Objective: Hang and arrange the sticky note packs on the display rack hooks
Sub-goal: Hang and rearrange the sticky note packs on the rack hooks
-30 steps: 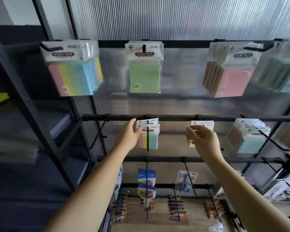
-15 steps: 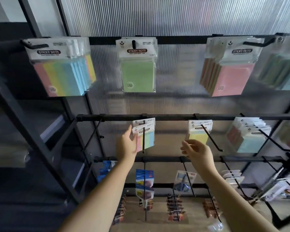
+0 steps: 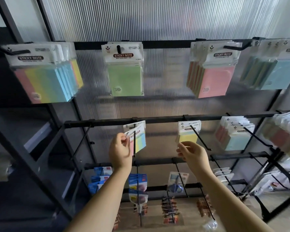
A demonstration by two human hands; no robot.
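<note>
Sticky note packs fill the top rail of the display rack, and on the middle rail I work two hooks at once. My left hand pinches the left edge of a striped pack between thumb and fingertips; that pack hangs tilted on the centre hook, another pack close behind it near the rail. My right hand sits just below a yellow pack on the next hook to the right, thumb and forefinger drawn together near the pack's lower left corner; I cannot tell whether they touch it or grip anything. Larger packs hang above: rainbow toward the left end of the top rail, green at its middle, pink and blue toward the right end. Lower rails carry other small carded goods, too blurred to name. As I judge it, the risk lies with the striped pack: it is askew, and a pull along the prong could slide it off the open tip and drop it into the goods below. A careless nudge from the right hand could swing the yellow pack crooked, and splitting attention between two hooks raises both chances.
</note>
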